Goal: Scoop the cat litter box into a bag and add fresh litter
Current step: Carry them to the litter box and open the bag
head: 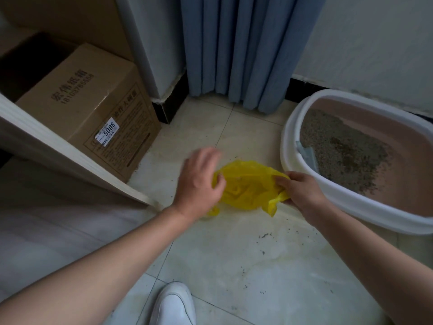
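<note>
Head view: a person bends over a pale tiled floor (234, 254), both bare arms reaching toward the middle of the frame.
Step in hand: opening the crumpled yellow plastic bag (248, 186), which lies on the floor at the centre; I judge that scooping has not yet begun.
Right hand (302, 191): pinches the bag's 3 o'clock edge, fingers curled round the film.
Left hand (199, 181): fingers spread and blurred, lying on the bag's 9 o'clock edge; no firm pinch shows.
Litter box: an oval, white-rimmed pink plastic litter box (290, 127) sits just beside the bag at its 3 o'clock, holding grey litter granules (339, 151) with a darker patch.
Scoop: a grey plastic scoop (308, 158) leans on the box's inner wall at its 9 o'clock.
Next move: probably both hands part the bag's mouth wide, then one hand is freed for the scoop.
Counts: one bag, one litter box, one scoop, one brown cardboard box (93, 106) at 10 o'clock, one white shoe (173, 303) at 6 o'clock, two hands; no fresh-litter pack shows.
</note>
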Demonstrator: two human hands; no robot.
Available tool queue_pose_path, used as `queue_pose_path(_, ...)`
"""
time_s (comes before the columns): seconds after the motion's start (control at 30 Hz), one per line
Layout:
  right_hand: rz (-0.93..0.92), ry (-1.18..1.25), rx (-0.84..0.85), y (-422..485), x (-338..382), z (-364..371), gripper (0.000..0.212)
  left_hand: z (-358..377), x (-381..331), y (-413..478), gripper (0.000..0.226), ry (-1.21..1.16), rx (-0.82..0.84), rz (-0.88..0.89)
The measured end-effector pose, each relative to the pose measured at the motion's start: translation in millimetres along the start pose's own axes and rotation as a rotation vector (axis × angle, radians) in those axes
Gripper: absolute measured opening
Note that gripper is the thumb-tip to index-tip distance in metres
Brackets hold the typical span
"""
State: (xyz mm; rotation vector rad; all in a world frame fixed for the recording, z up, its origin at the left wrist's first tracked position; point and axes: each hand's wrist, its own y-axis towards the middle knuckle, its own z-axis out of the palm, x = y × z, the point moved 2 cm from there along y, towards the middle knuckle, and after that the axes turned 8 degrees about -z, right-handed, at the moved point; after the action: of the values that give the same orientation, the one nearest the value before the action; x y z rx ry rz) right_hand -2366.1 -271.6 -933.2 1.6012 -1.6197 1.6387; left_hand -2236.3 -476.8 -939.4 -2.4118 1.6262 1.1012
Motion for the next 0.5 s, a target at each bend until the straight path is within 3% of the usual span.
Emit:
queue_pose_path(0.03,0.022,0.016,0.016,0,0,2,0.012,8,-9,-6,0.035,0.0,0.092,0.153)
queue_pose_path(0.1,0.063,0.064,0.039,0,2,5,0.016,31,-16,-21,0.036,0.018,0.316,0.273)
queue_pose_path(0.23,0.164,0.275,0.133,-5,8,7,0.016,64,1,-35,0.052,0.191,0.637,0.303)
queue_pose_path(0.33,0.226,0.289,0.19,-9,10,1,0.009,68,6,-32,0.06,0.346,0.81,0.266)
queue_pose_path(0.4,0.188,0.162,0.175,-8,8,-5,0.011,72,7,-28,0.062,0.411,0.847,0.196)
queue_pose_path(0.5,-0.017,-0.239,0.023,-5,6,-15,0.012,75,17,-20,0.049,0.49,0.877,0.08)
